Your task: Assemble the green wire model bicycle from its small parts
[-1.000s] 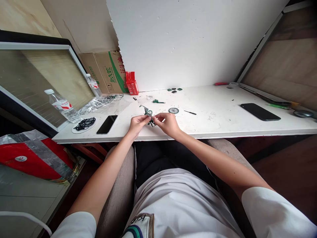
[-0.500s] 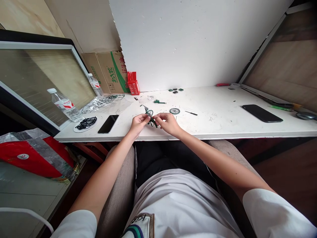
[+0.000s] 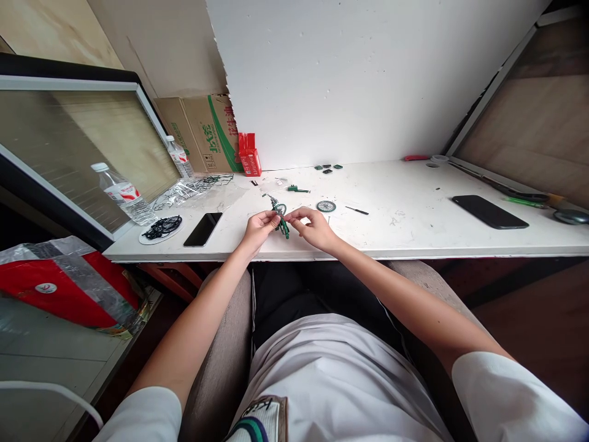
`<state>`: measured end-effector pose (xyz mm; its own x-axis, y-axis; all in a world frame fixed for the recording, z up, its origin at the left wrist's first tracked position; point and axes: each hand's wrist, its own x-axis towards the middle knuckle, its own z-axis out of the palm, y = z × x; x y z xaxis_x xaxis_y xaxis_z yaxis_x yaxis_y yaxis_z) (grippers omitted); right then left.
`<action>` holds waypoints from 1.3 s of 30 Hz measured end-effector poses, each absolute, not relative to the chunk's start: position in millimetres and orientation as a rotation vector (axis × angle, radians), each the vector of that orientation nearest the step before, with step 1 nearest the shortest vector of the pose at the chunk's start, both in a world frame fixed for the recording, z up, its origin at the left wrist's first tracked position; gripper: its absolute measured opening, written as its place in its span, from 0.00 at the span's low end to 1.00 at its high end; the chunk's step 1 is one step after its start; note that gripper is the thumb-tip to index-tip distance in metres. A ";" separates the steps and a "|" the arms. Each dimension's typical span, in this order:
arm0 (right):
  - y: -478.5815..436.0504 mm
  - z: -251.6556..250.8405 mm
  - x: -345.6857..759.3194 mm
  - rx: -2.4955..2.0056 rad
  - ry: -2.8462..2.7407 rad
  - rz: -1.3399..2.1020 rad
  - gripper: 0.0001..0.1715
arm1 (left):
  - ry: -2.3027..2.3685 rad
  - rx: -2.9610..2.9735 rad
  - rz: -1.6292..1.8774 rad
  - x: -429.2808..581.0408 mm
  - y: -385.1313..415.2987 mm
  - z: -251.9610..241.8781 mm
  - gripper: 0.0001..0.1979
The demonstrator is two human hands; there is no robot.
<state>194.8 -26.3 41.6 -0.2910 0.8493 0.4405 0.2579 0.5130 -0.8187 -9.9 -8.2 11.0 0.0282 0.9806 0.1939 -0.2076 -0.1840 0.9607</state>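
A small green model bicycle (image 3: pixel 283 227) with one spoked wheel fitted is held over the front of the white table. My left hand (image 3: pixel 260 231) pinches its frame between thumb and fingers. From the other side, my right hand (image 3: pixel 313 227) has its thumb and fingertips closed against the model; whether a tiny part is between them I cannot make out. Behind my right hand a loose spoked wheel (image 3: pixel 326 207) lies flat. A thin dark screwdriver (image 3: pixel 357 210) is to its right, and a green part (image 3: pixel 298 189) lies beyond the model.
At left are a black phone (image 3: pixel 203 229), a white dish (image 3: pixel 146 238) of black parts and a leaning water bottle (image 3: pixel 123 194). Small green pieces (image 3: pixel 327 167) and a red box (image 3: pixel 250 155) sit along the back. Another dark phone (image 3: pixel 489 212) lies at right.
The model bicycle has turned slightly in my left hand, its lower end showing more green. My right fingertips have shifted a little up along it. The view has moved slightly.
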 end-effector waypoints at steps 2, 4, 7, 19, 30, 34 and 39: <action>-25.7 40.3 195.2 -0.908 -1.811 0.821 0.16 | 0.928 1.214 1.403 -9.9 -8.0 10.3 0.31; -25.5 39.8 195.2 -0.895 -1.810 0.869 0.18 | 0.933 1.215 1.400 -10.2 -7.6 9.4 0.31; -28.0 42.1 194.4 -0.897 -1.803 0.883 0.22 | 0.943 1.217 1.401 -10.3 -7.1 8.6 0.30; -32.2 44.5 193.7 -0.980 -1.883 0.647 0.15 | 1.004 1.266 1.417 -4.8 -15.3 19.4 0.31; -32.4 52.3 200.7 -0.922 -2.015 0.547 0.15 | 0.990 1.294 1.400 -5.3 -13.1 17.6 0.30; -30.8 52.1 202.0 -0.891 -2.088 0.411 0.14 | 0.993 1.328 1.415 -6.5 -10.0 14.4 0.30; -25.8 51.0 207.6 -0.802 -2.176 0.313 0.15 | 0.987 1.373 1.423 -7.2 -6.3 10.7 0.29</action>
